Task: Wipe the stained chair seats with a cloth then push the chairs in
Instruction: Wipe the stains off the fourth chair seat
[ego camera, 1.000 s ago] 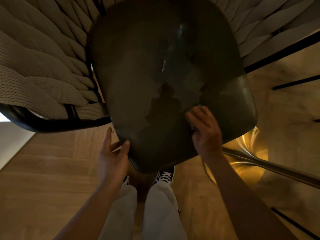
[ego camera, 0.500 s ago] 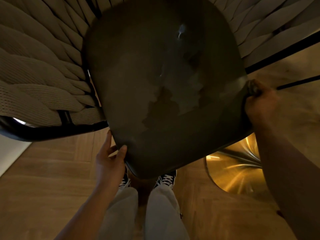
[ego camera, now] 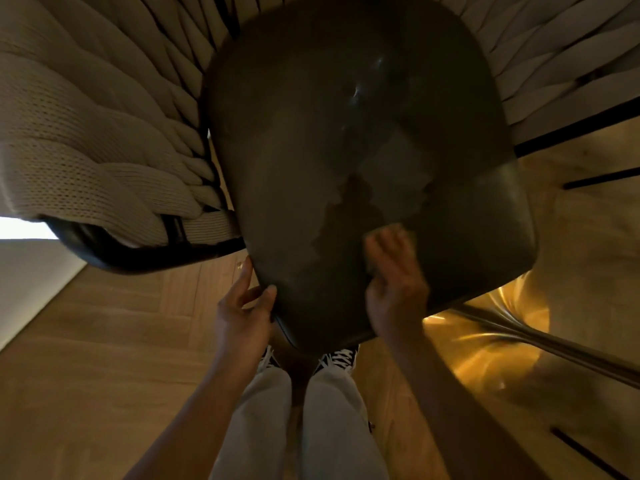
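A dark chair seat (ego camera: pixel 329 150) fills the middle of the view, with an uneven lighter patch (ego camera: pixel 391 178) across its centre and small glints farther back. My left hand (ego camera: pixel 242 313) grips the seat's front left edge, thumb on top. My right hand (ego camera: pixel 394 282) lies blurred on the front of the seat, fingers stretched forward and pressing down. A pale smudge shows at its fingertips; I cannot make out a cloth clearly.
Thick woven beige straps (ego camera: pixel 86 161) on a black frame curve round the seat on the left and the back right. A shiny brass base (ego camera: pixel 485 341) and a metal bar (ego camera: pixel 554 351) lie to the right. My shoes (ego camera: pixel 336 358) stand on wood floor under the seat's front.
My right hand swung from the seat's front out to its right edge, then came back to the front centre. My left hand kept its grip on the front left edge.
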